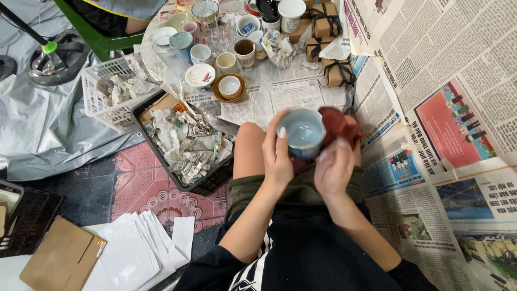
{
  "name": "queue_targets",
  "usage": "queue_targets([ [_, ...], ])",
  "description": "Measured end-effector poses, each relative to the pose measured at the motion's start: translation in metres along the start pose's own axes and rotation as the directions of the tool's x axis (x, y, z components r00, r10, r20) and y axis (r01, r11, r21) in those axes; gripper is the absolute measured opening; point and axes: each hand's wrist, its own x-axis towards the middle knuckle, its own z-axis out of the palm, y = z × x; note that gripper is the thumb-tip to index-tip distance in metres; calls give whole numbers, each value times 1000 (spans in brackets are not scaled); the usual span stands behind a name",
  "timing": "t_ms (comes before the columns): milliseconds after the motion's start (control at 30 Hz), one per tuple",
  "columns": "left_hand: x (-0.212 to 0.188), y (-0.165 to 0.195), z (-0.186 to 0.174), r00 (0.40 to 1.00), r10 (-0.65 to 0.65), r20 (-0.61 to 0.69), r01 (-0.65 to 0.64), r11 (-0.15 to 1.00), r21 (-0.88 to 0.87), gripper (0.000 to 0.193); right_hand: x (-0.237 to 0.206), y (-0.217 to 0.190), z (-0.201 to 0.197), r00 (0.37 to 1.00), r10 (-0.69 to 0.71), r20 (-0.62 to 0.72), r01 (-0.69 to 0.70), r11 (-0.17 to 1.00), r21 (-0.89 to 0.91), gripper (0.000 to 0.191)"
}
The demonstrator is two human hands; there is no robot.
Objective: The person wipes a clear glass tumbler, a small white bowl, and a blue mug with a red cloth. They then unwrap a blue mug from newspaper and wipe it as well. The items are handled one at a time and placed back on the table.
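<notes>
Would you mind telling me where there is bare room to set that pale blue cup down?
The left hand and right hand hold the pale blue cup against a dark red cloth. Free patches: newspaper between the brown saucer and ribboned boxes, and the sheets right of the knee. The cups farther back stand crowded.

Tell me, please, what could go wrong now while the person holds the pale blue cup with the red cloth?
1. The pale blue cup is held in the air above the knee, gripped by the left hand while the right hand presses the dark red cloth on it; it may slip and break.
2. Many cups stand crowded on the newspaper-covered table close ahead; an elbow or cloth might knock one over.
</notes>
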Motion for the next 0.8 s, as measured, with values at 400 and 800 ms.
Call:
queue_targets([
  [400,19,25,4,945,326,-4,-288,841,458,25,8,6,-2,932,361,16,-335,848,411,51],
  [800,28,26,-15,825,490,281,-565,700,438,29,13,6,0,937,343,70,-349,925,150,39],
])
